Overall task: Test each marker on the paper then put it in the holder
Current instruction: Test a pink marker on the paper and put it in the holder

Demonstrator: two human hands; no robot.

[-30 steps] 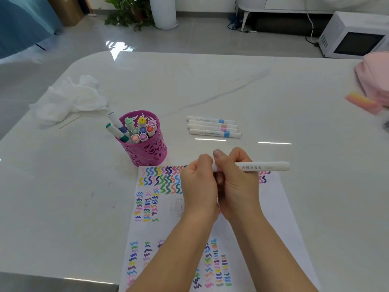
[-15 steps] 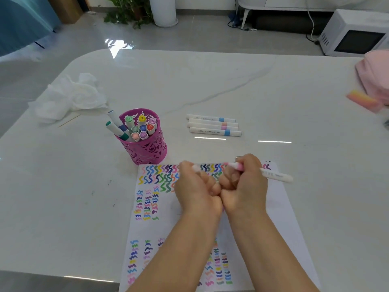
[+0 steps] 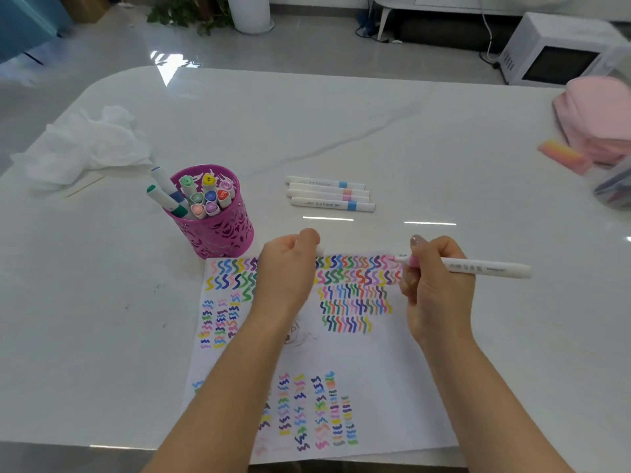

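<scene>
My right hand (image 3: 435,285) grips a white marker (image 3: 485,269) with a pink band, its uncapped tip at the top right of the paper (image 3: 375,363), which is covered in coloured squiggles. My left hand (image 3: 288,268) rests on the paper's top edge, fingers curled round the marker's white cap (image 3: 320,250), of which only the end shows. The magenta cut-out holder (image 3: 218,230) stands left of the paper's top corner and holds several markers. Several white markers (image 3: 329,197) lie side by side on the table beyond the paper.
A crumpled white tissue (image 3: 85,145) lies at the far left of the white marble table (image 3: 375,131). A pink pouch (image 3: 597,121) and a pink eraser (image 3: 563,158) sit at the right edge, with a clear container (image 3: 614,189) beside them.
My hands pulled apart and the cap came off the marker. The left hand moved left with the cap; the right hand carried the marker right and down to the paper.
</scene>
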